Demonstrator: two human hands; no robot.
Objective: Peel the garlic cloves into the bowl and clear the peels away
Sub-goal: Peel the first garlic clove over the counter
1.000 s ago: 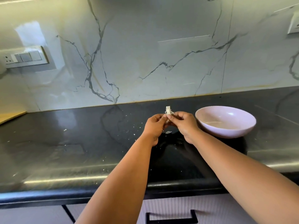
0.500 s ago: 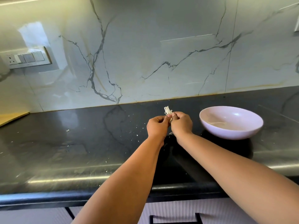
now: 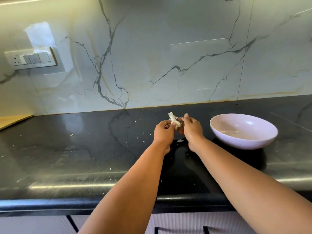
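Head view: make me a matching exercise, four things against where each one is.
Things:
1. garlic piece
2. bowl
3. switch plate
4. loose peel flake

Places:
A. mounted on the marble wall, far left
B. on the black counter, right of both hands
C. held above the counter in the left hand's grip, the right hand close beside it
D. lying on the counter just below the hands

Pairs: 1-C, 2-B, 3-A, 4-D
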